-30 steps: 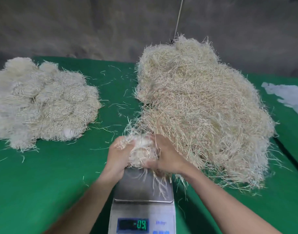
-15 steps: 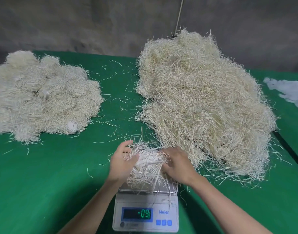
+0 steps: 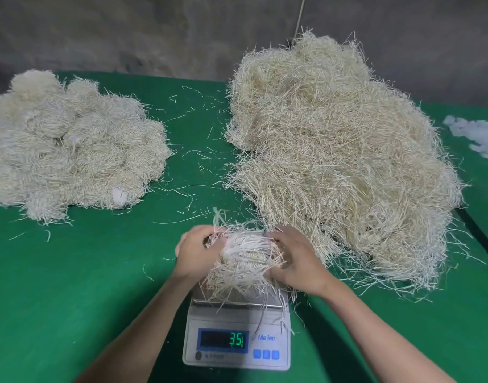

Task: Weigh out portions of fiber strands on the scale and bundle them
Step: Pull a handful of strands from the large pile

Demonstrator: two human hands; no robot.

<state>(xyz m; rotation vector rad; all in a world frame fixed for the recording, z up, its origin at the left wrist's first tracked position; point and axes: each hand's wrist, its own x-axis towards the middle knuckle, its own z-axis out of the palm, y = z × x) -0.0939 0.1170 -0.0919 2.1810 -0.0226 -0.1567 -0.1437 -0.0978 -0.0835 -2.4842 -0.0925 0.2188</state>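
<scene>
The left hand (image 3: pixel 194 251) and right hand (image 3: pixel 298 262) curl their fingers round a pale tangled clump of fiber strands (image 3: pixel 245 261) sitting on the small grey digital scale (image 3: pixel 237 346) on the green surface (image 3: pixel 71 286).

One loose fiber heap (image 3: pixel 345 161), one heap of bundles (image 3: pixel 71 150), one portion (image 3: pixel 245 258), one scale (image 3: pixel 267 346), one white scrap (image 3: pixel 480 134)

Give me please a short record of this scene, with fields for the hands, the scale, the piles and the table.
left hand: grips the fiber portion from its left side
right hand: grips the same portion from its right side
fiber portion: lies on the scale, strands hang over the front edge
display: green digits, about 35
loose pile: large, right of the scale
bundled pile: far left of the table
table: green cover, stray strands
</scene>
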